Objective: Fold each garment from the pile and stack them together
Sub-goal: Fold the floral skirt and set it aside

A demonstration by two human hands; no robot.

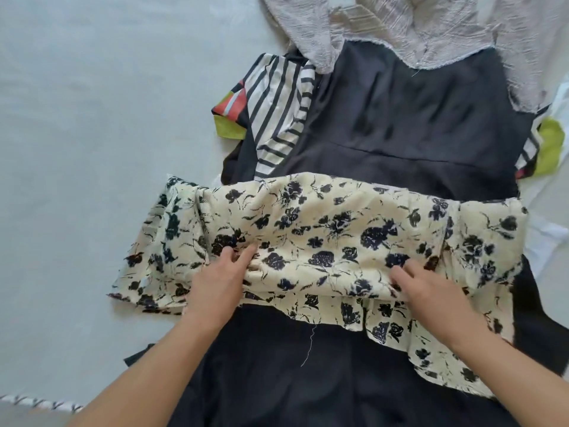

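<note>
A cream garment with black flower print (323, 229) lies folded into a wide band across the middle of a black dress (400, 118). My left hand (218, 282) pinches the near folded edge of the floral garment left of centre, fingers curled into the cloth. My right hand (431, 288) rests on the same edge to the right, its fingers tucked under the fold. A black-and-white striped garment with red and lime patches (277, 103) sticks out from under the dress at the left. A pale textured garment (415, 29) lies at the far end.
Everything lies on a pale grey sheet (92, 149). A lime and striped corner (548, 143) shows at the right edge beside white cloth (551, 238). A patterned white strip (40, 403) sits at the lower left.
</note>
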